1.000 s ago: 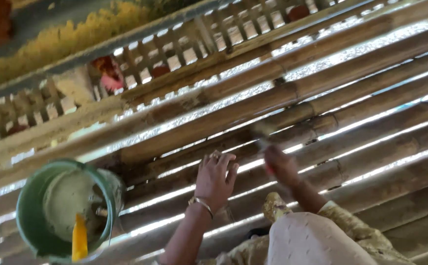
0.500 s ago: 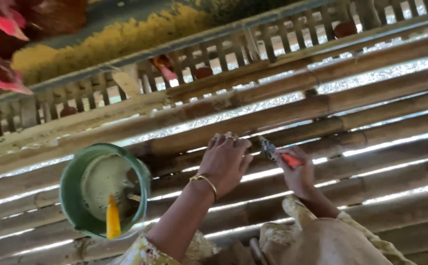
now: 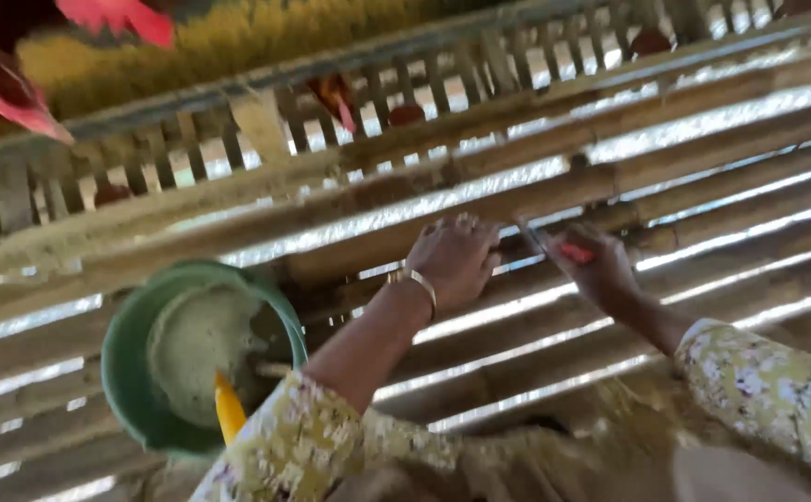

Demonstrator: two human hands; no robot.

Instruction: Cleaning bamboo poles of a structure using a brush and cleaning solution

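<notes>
My left hand [image 3: 459,260], with a gold bangle on its wrist, rests fingers-down on the bamboo slat floor [image 3: 684,158]. My right hand [image 3: 591,270] is closed around a small tool with a red handle [image 3: 575,251] and a thin metal tip, pressed to a slat just right of the left hand. Both arms wear yellow floral sleeves.
A green bucket [image 3: 126,344] holding pale feed and a yellow scoop [image 3: 229,409] stands at the left on the slats. A wooden slatted fence [image 3: 238,130] runs across the top. Red chicken parts [image 3: 24,102] show at the upper left and behind the fence.
The view has shifted, so the bucket and hands sit further right and higher. Both hands have moved up the slats toward the fence. The red-handled tool is visible in the right hand.
</notes>
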